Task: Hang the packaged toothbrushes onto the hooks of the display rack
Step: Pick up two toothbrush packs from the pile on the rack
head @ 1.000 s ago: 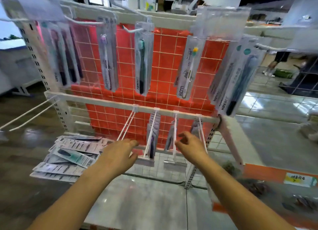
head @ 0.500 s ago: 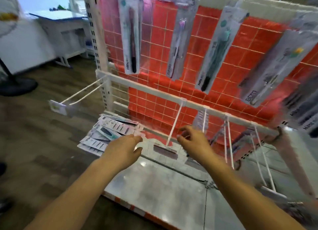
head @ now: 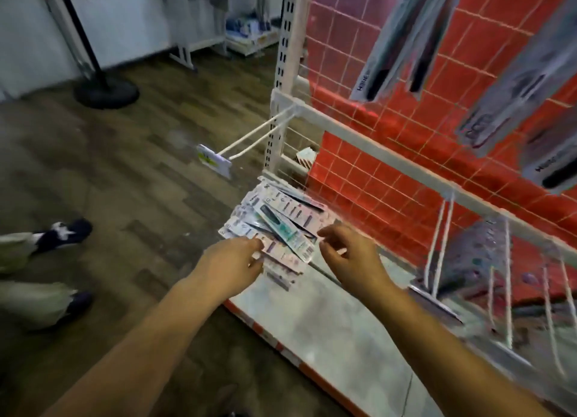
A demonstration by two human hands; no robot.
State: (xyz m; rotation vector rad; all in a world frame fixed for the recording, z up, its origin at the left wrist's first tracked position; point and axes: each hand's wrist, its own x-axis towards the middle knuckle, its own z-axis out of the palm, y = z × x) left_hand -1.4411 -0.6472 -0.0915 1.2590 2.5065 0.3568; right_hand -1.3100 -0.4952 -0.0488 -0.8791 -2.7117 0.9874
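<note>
Over toothbrush pile point(head: 282, 226) — left hand point(head: 232, 265) touching, right hand point(head: 351, 255) hovering.

Dark wood-plank floor point(head: 131, 173); a black stand with round base point(head: 106, 93) before a pale wall point(head: 125, 20); beyond, perhaps white shelving point(head: 199, 38).

Glossy plastic toothbrush packs point(head: 281, 226); white metal-wire hooks point(head: 249, 138); wood-look floor point(head: 125, 173).
</note>
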